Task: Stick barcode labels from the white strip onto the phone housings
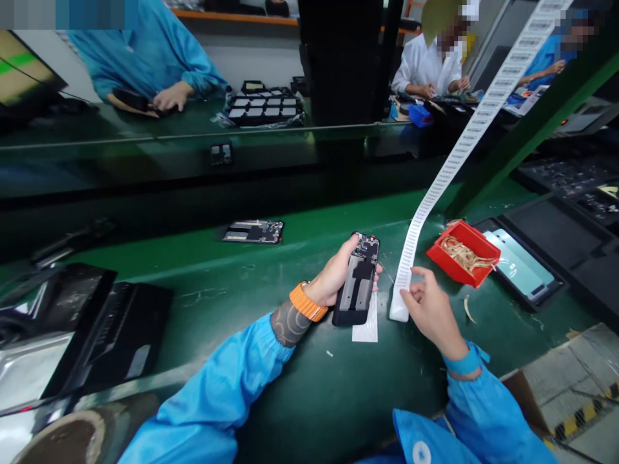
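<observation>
My left hand (333, 277), with an orange watch band at the wrist, is wrapped round an opened phone (358, 280) whose inner boards face up. Just right of it, my right hand (430, 306) has its thumb and index finger at the lower part of a long strip of barcode labels (449, 164). The strip runs up to the top right and bends where it meets the bench. Partly under the phone lies a white label sheet (367, 328). Another opened phone (254, 231) rests on the green bench, further back and left.
A red tray (476, 274) with tan scraps sits right of the strip, beside a phone with a lit screen (525, 264). Black equipment (126, 328) stands at the left. Across a ledge, a person's hand (173, 96) is near a tray of parts (264, 108). A green post (527, 122) slants at right.
</observation>
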Motion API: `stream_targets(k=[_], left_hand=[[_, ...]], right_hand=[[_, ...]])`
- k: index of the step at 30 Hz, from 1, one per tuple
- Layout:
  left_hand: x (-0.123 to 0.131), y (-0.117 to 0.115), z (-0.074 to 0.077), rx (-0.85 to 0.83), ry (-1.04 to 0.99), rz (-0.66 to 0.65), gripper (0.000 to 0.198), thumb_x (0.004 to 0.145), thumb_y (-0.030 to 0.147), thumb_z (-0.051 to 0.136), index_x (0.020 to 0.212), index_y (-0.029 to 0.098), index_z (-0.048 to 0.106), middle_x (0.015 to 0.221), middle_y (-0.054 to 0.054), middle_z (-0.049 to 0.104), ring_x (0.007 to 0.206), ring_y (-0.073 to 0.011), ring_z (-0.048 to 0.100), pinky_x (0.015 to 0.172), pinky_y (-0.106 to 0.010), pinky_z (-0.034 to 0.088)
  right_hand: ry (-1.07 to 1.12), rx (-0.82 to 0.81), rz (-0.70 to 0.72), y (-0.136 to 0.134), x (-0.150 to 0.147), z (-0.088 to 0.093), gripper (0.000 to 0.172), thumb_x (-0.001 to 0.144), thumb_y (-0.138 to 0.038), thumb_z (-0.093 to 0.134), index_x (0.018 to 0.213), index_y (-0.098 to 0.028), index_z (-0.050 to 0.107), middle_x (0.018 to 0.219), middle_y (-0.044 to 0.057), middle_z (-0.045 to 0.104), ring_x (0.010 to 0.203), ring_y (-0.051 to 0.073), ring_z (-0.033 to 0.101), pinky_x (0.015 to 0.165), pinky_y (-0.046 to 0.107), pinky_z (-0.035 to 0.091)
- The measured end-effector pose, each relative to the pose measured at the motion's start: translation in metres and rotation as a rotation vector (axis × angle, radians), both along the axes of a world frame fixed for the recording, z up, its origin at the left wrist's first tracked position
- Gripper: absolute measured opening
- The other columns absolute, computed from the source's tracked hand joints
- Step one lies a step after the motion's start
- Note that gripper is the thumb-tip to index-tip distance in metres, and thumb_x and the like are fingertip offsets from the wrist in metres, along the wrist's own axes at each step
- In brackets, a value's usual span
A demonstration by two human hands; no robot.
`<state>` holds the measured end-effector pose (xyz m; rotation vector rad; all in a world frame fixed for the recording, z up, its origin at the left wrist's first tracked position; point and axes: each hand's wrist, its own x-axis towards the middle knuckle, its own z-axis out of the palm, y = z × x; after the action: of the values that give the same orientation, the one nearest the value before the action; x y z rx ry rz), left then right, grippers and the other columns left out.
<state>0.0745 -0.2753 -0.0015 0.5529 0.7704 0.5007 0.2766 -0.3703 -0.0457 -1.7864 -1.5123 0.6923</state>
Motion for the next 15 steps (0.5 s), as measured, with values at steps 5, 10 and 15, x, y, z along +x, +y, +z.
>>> stream_targets(k=[5, 10, 15], left_hand=[[-0.002, -0.002, -0.005, 0.084, -0.160, -0.062, 0.067, 0.092, 0.071, 0.043, 0.106, 0.011, 0.069, 0.086, -0.014, 0.072, 0.069, -0.0220, 0.070, 0.068, -0.033, 0.055], [-0.004, -0.008, -0.001, 0.054, -0.278, -0.137, 0.069, 0.092, 0.071, 0.043, 0.119, 0.012, 0.067, 0.088, -0.014, 0.073, 0.073, -0.0245, 0.071, 0.069, -0.034, 0.056], [0.002, -0.010, 0.002, -0.025, -0.263, -0.137, 0.066, 0.096, 0.067, 0.039, 0.119, 0.011, 0.067, 0.084, -0.014, 0.072, 0.071, -0.0245, 0.071, 0.069, -0.034, 0.055]], right_hand=[[0.382, 0.190, 0.086, 0.020, 0.001, 0.013, 0.034, 0.091, -0.037, 0.064, 0.120, -0.019, 0.057, 0.101, 0.009, 0.072, 0.085, 0.022, 0.069, 0.073, 0.035, 0.058], [0.395, 0.261, 0.119, 0.030, -0.008, 0.023, 0.023, 0.091, -0.035, 0.067, 0.109, -0.020, 0.064, 0.100, 0.008, 0.073, 0.085, 0.021, 0.069, 0.075, 0.036, 0.059], [0.381, 0.263, 0.095, 0.031, -0.007, 0.016, 0.021, 0.091, -0.033, 0.067, 0.108, -0.020, 0.064, 0.098, 0.008, 0.071, 0.086, 0.021, 0.069, 0.078, 0.037, 0.057]])
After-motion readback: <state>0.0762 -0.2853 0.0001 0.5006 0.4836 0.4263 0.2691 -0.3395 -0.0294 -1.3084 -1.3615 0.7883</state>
